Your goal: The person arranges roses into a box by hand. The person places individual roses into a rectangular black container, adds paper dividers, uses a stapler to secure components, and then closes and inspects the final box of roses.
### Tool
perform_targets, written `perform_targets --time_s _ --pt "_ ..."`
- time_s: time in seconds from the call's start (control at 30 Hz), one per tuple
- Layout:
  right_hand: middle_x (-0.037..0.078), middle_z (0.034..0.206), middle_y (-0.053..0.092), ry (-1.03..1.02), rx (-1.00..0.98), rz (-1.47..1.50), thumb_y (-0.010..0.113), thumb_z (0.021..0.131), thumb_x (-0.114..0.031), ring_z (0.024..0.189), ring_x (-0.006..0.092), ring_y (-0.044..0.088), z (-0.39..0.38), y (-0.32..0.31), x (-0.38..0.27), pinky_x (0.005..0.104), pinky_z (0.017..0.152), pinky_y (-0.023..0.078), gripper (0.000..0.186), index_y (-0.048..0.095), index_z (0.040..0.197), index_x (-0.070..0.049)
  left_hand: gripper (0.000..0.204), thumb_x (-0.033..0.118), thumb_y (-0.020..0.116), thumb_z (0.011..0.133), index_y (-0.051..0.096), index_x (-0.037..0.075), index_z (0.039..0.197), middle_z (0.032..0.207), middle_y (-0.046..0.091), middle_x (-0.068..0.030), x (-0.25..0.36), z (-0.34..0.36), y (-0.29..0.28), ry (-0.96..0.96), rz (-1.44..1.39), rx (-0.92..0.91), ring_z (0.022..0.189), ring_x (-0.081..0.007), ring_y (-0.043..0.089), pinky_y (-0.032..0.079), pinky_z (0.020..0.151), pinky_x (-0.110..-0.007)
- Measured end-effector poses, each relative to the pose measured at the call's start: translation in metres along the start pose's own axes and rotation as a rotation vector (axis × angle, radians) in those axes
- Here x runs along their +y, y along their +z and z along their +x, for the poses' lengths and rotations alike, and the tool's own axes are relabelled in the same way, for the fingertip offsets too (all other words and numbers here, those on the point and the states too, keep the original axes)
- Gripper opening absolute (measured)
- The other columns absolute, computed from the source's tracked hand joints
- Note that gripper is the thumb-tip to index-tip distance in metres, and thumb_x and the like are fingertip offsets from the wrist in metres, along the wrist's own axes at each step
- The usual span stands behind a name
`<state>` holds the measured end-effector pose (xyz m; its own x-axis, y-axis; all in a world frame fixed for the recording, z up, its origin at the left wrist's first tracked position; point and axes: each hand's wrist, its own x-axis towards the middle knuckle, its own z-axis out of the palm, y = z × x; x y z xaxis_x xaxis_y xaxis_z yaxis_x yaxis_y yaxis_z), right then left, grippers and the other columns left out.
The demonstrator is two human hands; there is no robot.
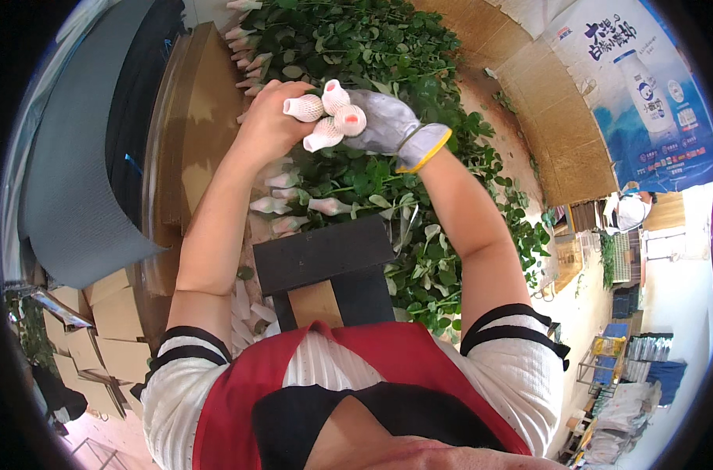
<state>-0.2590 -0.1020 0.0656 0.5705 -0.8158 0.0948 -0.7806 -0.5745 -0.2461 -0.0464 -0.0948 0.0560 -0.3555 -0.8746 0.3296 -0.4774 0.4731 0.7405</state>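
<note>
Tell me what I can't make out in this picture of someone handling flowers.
All in the head view:
1. Stems of the netted flower heads: hidden behind the heads, the left hand and the gloved right hand, so which hand grips them is unclear.
2. Near end of the black stand: covered by the red vest.
3. Far side of the leafy pile: cut off by the upper edge.
4. Distant person's activity: too small.

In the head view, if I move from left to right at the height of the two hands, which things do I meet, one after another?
Grey sheet → dark sheet → upright cardboard → bare left hand → netted flower buds → gloved right hand → brown cardboard panel → blue-and-white printed sheet.
</note>
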Motion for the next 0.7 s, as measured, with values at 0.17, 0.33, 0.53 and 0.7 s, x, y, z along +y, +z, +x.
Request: perform_targets --time_s 0.17,0.33,0.53,0.7 --pt "0.007 0.077 0.067 0.158 0.262 -0.171 0.076 0.072 -0.035 0.074 0.0242 0.066 -0.042 -0.069 0.033 0.0421 0.078 0.052 0.034 0.065 0.091 -0.009 0.055 0.009 0.073 0.077 0.054 0.007 0.128 0.126 0.051 -0.0087 -0.009 -0.057 -0.004 -0.047 -0.088 0.139 0.097 -0.0196 0.058 0.048 0.082 -0.03" --pt "0.012 0.112 0.062 0.063 1.127 0.429 0.055 0.093 -0.035 0.097 0.0208 0.061 -0.146 -0.197 0.066 0.0354 0.082 0.05 0.035 0.063 0.11 -0.006 0.01 -0.004 0.064 0.08 0.069 -0.001 0.088 0.082 0.065 -0.0124 0.041 -0.17 -0.012 0.165 -0.093 0.228 0.074 -0.0219 0.063 0.051 0.067 -0.031" --pt "0.009 0.121 0.056 -0.767 0.319 0.354 0.051 0.093 -0.026 0.095 0.0237 0.061 -0.102 -0.159 -0.102 0.0285 0.075 0.05 0.035 0.056 0.122 -0.007 0.013 -0.003 0.065 0.079 0.068 -0.001 0.092 0.078 0.065 -0.0117 0.098 -0.221 -0.043 0.129 -0.226 0.336 0.066 -0.0172 0.06 0.048 0.061 -0.026" --pt "0.009 0.095 0.067 -0.66 0.775 -0.196 0.065 0.076 -0.018 0.076 0.0232 0.066 -0.13 -0.066 -0.18 0.0355 0.059 0.051 0.035 0.063 0.11 -0.012 0.042 0.034 0.072 0.083 0.06 -0.001 0.102 0.088 0.066 -0.0123 0.133 -0.233 -0.052 0.327 -0.343 0.527 0.074 -0.0178 0.064 0.05 0.068 -0.027"
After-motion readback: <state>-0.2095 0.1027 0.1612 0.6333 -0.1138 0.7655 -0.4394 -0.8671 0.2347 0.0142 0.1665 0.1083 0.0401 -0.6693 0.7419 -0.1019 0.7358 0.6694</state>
